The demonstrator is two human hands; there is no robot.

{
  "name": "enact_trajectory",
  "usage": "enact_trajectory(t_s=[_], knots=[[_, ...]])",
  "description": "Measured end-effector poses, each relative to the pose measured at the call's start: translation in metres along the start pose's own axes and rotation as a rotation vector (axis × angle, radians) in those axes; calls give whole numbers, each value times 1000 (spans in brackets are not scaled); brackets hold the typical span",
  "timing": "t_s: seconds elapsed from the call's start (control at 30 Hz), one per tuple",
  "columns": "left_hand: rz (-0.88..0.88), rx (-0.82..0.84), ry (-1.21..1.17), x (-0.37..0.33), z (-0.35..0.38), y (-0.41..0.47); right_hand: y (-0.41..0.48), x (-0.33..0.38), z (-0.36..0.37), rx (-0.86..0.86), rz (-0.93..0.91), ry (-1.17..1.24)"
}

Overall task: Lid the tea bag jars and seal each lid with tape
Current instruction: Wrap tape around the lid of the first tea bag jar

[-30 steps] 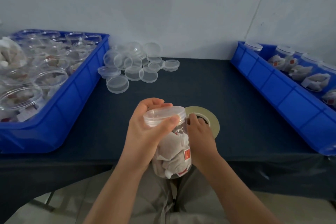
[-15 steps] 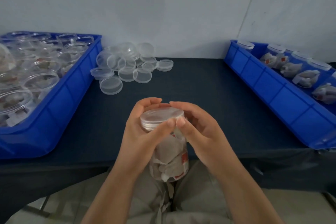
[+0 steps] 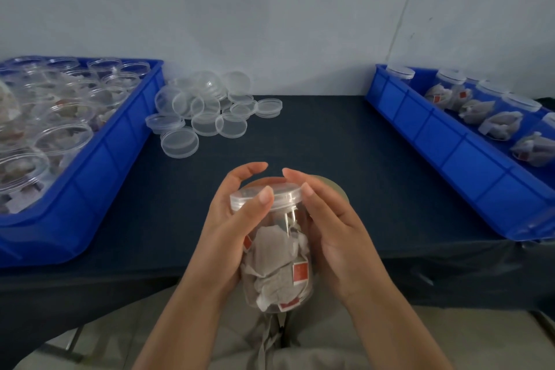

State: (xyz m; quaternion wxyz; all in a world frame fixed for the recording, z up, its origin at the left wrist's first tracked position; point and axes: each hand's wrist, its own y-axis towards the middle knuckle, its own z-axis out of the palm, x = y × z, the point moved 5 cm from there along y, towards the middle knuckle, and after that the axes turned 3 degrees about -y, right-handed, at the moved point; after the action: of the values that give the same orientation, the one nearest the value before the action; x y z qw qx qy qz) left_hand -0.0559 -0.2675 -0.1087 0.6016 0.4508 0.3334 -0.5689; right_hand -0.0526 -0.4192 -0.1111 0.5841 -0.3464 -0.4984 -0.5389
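Jar [image 3: 279, 264] of tea bags, lid [image 3: 285, 195] on, sits in our two-handed grip: left hand [image 3: 228, 231] and right hand [image 3: 339, 228] both clamped around it.

Sides walled by left bin [image 3: 105, 177] and right bin [image 3: 450, 153]. Bare table [image 3: 324, 135] open between them; lids [image 3: 207, 111] crowd its far left.

Bare forearms [image 3: 180, 315], khaki-grey trousers [image 3: 318, 351] (creased at lap).
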Motion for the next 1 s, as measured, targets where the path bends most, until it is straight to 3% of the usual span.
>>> enact_trajectory(t_s=[0.3,0.4,0.5,0.7,0.83,1.0], knots=[[18,6,71,-2,1,1,-5,2,0,87,-19,-54],[56,63,194,-7,1,0,-1,15,-5,110,-137,-219],[46,126,219,-8,3,0,6,18,-15,122,-117,-349],[72,232,305,-6,14,0,6,27,-9,489,-81,-538],[201,98,651,-10,11,10,7,36,-21,385,-67,-711],[309,-89,644,-9,-2,22,19,78,-52,207,-103,-824]])
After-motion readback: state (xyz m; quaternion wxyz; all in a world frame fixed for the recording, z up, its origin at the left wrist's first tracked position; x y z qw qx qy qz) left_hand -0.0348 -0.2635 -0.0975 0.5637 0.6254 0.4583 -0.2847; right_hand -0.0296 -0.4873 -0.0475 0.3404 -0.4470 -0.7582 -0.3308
